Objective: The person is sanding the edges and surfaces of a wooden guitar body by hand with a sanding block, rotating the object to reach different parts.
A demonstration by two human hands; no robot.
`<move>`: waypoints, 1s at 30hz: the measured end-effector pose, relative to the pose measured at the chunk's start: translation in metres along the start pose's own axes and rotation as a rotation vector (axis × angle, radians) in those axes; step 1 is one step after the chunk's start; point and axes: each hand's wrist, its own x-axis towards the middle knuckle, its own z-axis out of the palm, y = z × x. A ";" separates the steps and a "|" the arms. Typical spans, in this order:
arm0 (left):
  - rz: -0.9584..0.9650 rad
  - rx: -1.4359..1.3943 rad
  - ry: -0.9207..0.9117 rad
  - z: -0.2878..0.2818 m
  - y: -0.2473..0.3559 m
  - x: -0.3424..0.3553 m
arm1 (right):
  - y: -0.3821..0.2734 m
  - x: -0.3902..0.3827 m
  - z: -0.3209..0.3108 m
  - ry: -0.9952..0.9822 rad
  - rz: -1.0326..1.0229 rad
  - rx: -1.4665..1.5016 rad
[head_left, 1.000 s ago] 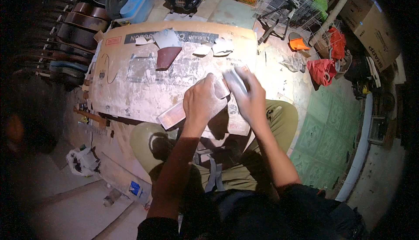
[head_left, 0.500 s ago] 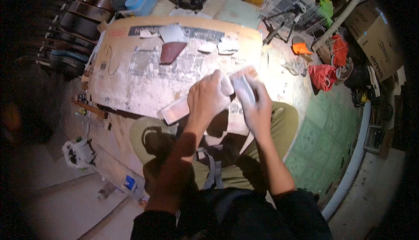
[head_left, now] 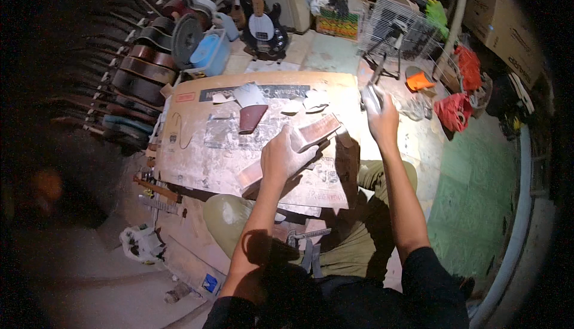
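Note:
My left hand [head_left: 282, 154] is closed around the middle of a long, flat wooden bar [head_left: 320, 132] coated in pale dust. The bar slants over a cardboard sheet [head_left: 203, 108], one end near my knee and the other toward the far right. Off to the right, apart from the bar, my right hand [head_left: 384, 123] grips a folded piece of grey sandpaper [head_left: 371, 98]. A dark red sandpaper piece [head_left: 252, 117], a grey sheet [head_left: 249, 95] and white torn scraps [head_left: 315, 101] lie on the far half of the cardboard.
Several guitar bodies [head_left: 134, 72] line a rack at the left. A black electric guitar [head_left: 263, 36] stands at the back, beside a blue tub [head_left: 206, 51]. A wire cage [head_left: 400, 27], orange object [head_left: 420, 80] and red bag [head_left: 452, 112] are at the right.
My right hand has lifted the sandpaper away from the bar, out to the right. My left hand still holds the bar. The view has tilted up.

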 end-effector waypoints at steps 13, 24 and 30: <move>0.140 -0.213 0.133 0.018 -0.087 0.084 | 0.102 -0.145 0.041 -0.507 0.777 0.838; 0.025 -0.325 0.160 0.014 -0.099 0.093 | 0.101 -0.128 0.027 -0.443 0.789 0.767; -0.083 -0.557 0.023 0.012 -0.087 0.096 | 0.123 -0.149 0.058 -0.548 0.548 0.459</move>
